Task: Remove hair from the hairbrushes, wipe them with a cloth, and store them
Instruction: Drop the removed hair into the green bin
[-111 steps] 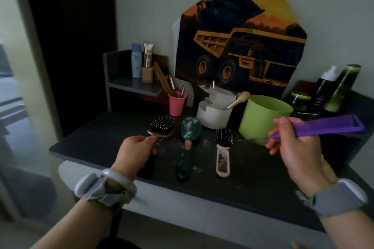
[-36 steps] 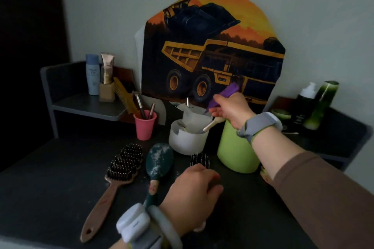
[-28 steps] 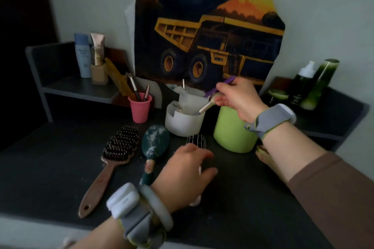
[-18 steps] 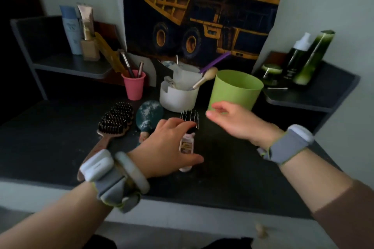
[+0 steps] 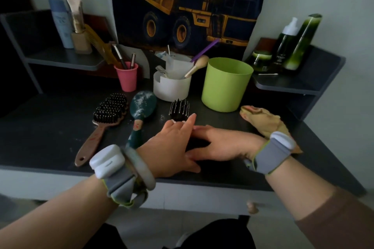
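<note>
Three hairbrushes lie on the dark desk (image 5: 50, 127): a brown wooden brush (image 5: 107, 115) with black bristles up, a green brush (image 5: 142, 105) lying face down, and a small brush (image 5: 179, 107) of which only the black bristles show. My left hand (image 5: 172, 143) lies over the small brush's handle with its index finger straight, pointing at the bristles. My right hand (image 5: 222, 143) lies flat beside it, its fingertips meeting my left fingers. The handle is hidden under both hands. A yellowish cloth (image 5: 263, 121) lies behind my right wrist.
Behind the brushes stand a pink cup (image 5: 127, 79), a white container (image 5: 172, 87) holding a purple comb (image 5: 204, 50), and a green cup (image 5: 226, 85). Bottles stand on the raised side shelves left (image 5: 60, 56) and right (image 5: 293, 83). A truck picture leans on the wall.
My right hand put the purple comb into the white container, then came down to the desk beside my left hand. My left hand left the wooden brush and settled over the small brush's handle.
</note>
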Tool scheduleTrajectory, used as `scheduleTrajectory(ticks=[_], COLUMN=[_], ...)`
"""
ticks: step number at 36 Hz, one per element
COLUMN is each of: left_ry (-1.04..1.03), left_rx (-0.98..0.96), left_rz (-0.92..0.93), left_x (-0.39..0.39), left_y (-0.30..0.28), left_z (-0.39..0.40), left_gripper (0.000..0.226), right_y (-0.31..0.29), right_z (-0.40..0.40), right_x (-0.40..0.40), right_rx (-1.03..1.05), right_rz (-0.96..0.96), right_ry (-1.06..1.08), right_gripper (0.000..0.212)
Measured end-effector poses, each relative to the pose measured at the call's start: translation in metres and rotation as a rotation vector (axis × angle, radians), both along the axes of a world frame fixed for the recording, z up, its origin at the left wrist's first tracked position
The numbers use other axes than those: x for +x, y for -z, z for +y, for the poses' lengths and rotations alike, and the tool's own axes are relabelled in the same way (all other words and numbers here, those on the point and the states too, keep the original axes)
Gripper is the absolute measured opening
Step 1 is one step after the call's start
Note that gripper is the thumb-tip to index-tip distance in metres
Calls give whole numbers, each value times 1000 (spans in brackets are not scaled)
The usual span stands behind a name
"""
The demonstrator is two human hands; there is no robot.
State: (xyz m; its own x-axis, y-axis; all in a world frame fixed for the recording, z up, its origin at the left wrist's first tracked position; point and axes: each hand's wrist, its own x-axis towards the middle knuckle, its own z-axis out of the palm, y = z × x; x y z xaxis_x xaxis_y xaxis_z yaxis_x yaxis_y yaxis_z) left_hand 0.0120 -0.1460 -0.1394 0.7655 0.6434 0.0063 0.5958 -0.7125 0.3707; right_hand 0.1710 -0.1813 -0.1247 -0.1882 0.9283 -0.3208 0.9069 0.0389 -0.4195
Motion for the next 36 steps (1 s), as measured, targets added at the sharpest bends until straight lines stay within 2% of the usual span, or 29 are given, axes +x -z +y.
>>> scheduleTrajectory(ticks=[5, 10, 15, 22, 26, 28, 30, 36], left_ry=[23, 1, -11, 3, -58, -99, -143, -176], left_rx=[-23, 19, 1, -84, -317, -407, -576, -1376], left_rz=[-15, -47, -54, -178, -264, -311, -415, -857], left_x=[-1, -1, -2, -2, 1, 3, 8, 30], left_y=[4, 7, 7, -7, -12, -21, -28, -65], left_z=[-4, -7, -7, -3, 1, 5, 8, 10], left_gripper=[110, 99, 92, 54, 26, 21, 21, 25], right_y=[0, 6, 8, 3, 0, -8, -13, -38], right_z=[-20, -35, -44, -40, -36, -31, -26, -12], right_x=[-14, -23, -30, -26, -18, -14, -10, 5], right_rx=[144, 305, 412, 400, 422, 454, 508, 781], right_rz=[50, 41, 162, 439, 614, 651, 620, 423], right_ry=[-47, 14, 75, 257, 359, 397, 408, 406], right_gripper=[47, 40, 37, 27, 21, 21, 24, 18])
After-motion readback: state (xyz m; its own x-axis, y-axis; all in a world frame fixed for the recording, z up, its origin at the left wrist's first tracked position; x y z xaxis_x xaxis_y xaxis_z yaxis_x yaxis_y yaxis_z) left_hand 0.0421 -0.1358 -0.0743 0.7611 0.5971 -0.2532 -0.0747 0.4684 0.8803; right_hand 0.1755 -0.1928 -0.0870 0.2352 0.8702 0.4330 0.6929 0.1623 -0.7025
